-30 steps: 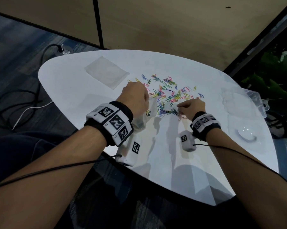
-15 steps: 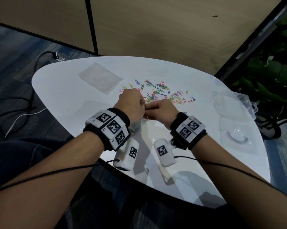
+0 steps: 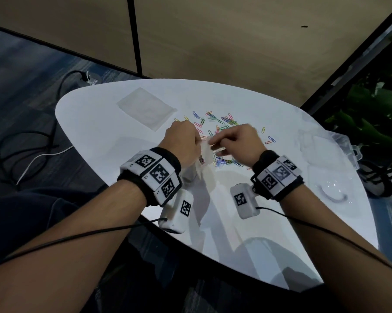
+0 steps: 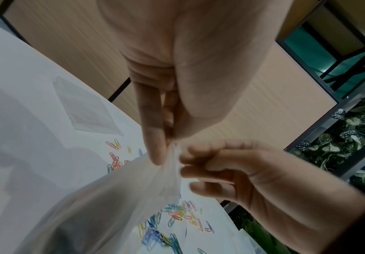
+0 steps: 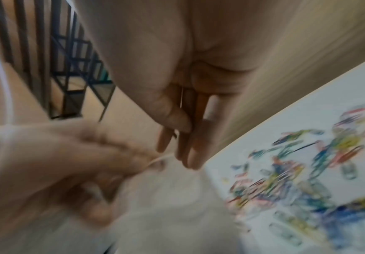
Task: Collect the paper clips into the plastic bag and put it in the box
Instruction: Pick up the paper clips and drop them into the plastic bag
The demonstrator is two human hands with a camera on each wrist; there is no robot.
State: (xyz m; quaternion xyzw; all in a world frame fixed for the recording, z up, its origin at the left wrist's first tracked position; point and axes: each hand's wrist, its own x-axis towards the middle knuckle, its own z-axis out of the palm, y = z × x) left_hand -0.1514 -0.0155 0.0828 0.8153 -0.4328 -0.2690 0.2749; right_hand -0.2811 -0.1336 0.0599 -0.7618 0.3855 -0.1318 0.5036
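My left hand (image 3: 196, 144) pinches the top edge of a clear plastic bag (image 3: 205, 154), which hangs down to the white table (image 3: 95, 127). In the left wrist view, thumb and fingers (image 4: 155, 151) clamp the bag (image 4: 122, 197) at its rim. My right hand (image 3: 214, 143) is at the bag's mouth, its thumb lying against its bunched fingers (image 5: 188, 151). Anything between them is hidden. Coloured paper clips (image 3: 223, 122) lie scattered behind my hands, with a denser heap (image 3: 224, 161) under my right hand. A clear plastic box (image 3: 332, 152) stands open at the table's right edge.
A flat stack of spare clear bags (image 3: 145, 107) lies at the back left of the table. Cables (image 3: 21, 152) trail on the carpet to the left. Green plants (image 3: 375, 114) stand past the right edge, and a beige wall runs behind.
My right hand left the clip heap and came to the bag's mouth next to my left hand. It has since shifted slightly right. My left hand has kept hold of the bag.
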